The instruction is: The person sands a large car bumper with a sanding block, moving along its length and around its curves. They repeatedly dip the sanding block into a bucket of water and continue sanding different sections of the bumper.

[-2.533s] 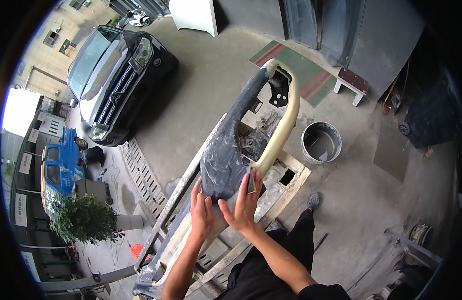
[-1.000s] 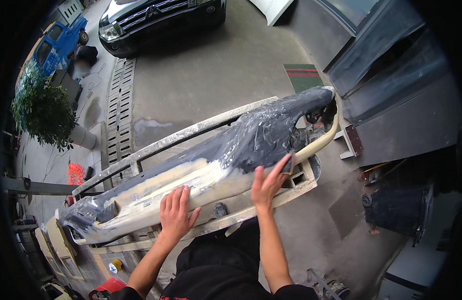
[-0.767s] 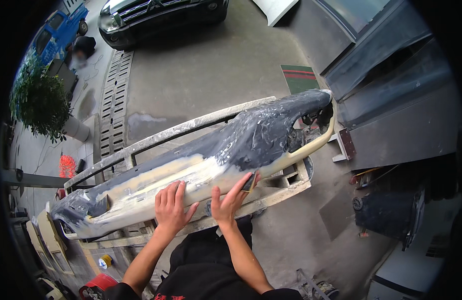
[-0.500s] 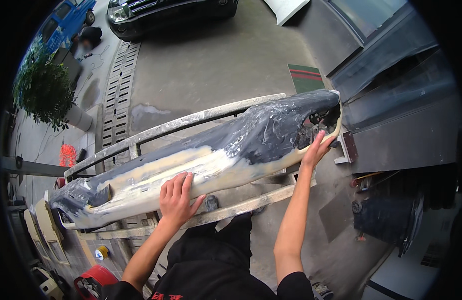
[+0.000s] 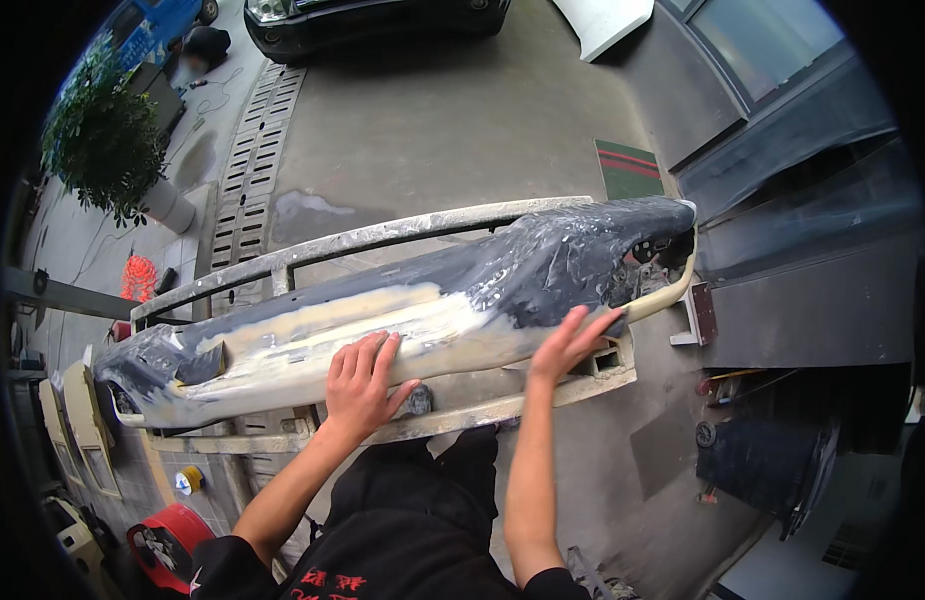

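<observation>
A long car bumper [image 5: 382, 335], dark grey with cream and white filler patches, lies across a metal stand in front of me. My left hand [image 5: 362, 378] rests open on its near face, fingers spread over the pale area. Against the lower near edge toward the right end, my right hand [image 5: 570, 347] presses a small dark piece of sandpaper [image 5: 612, 322] under its fingers; most of that piece is hidden. Another dark piece of sandpaper [image 5: 202, 365] lies on the bumper's left part.
The stand's rail [image 5: 382, 240] runs behind the bumper. Farther off are a dark car [image 5: 382, 30], a potted plant [image 5: 102, 150] and a crouching person [image 5: 202, 45]. A red reel [image 5: 170, 545] is at lower left, a dark bin [image 5: 757, 460] at right.
My right hand has moved left along the lower edge, away from the opening at the bumper's right end. My left hand stays on the pale area. The view has shifted slightly.
</observation>
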Action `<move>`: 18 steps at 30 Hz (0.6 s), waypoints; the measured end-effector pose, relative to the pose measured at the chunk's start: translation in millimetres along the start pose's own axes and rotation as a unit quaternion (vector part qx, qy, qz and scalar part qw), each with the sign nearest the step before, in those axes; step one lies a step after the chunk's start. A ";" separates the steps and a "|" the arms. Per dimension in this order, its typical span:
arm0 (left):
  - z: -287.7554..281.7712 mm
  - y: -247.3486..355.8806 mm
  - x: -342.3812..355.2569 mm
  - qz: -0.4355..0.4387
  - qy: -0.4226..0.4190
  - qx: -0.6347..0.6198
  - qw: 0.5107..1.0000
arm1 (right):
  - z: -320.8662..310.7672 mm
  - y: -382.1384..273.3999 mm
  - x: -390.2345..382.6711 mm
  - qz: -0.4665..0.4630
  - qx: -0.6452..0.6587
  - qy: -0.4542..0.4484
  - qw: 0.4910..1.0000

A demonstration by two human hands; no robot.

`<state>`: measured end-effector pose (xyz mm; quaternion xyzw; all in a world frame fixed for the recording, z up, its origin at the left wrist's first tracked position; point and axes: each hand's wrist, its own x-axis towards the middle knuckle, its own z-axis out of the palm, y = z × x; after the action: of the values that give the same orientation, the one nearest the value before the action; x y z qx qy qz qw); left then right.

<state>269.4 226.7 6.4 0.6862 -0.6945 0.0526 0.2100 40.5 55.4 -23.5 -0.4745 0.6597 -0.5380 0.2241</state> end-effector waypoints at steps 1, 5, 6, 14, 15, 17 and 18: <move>-0.7 0.5 0.9 0.002 0.003 -0.002 1.000 | -13.7 17.2 50.3 0.010 0.013 0.024 1.000; -1.4 3.2 5.8 0.006 0.010 -0.016 1.000 | -62.2 62.3 182.6 0.043 0.093 0.002 0.995; -1.4 4.9 7.1 0.006 0.013 -0.018 1.000 | -66.6 67.6 193.7 0.042 0.083 0.009 0.996; -2.5 3.7 4.8 0.003 0.039 -0.020 0.999 | 1.0 -5.8 -21.7 -0.002 -0.048 -0.026 0.999; -0.6 3.7 5.3 0.003 0.040 -0.022 0.999 | 11.4 -12.8 -57.5 -0.034 -0.066 -0.039 0.996; 0.2 3.3 6.5 0.008 0.042 -0.019 0.999 | 26.7 -24.2 -118.8 -0.125 -0.068 -0.066 0.988; 0.4 1.7 4.5 0.006 0.043 -0.016 0.999 | 24.6 -22.9 -127.4 -0.133 -0.064 -0.081 0.986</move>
<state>267.8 222.5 8.1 0.6756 -0.6898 0.0725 0.2500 126.5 154.3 -37.6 -0.6136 0.6031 -0.4796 0.1723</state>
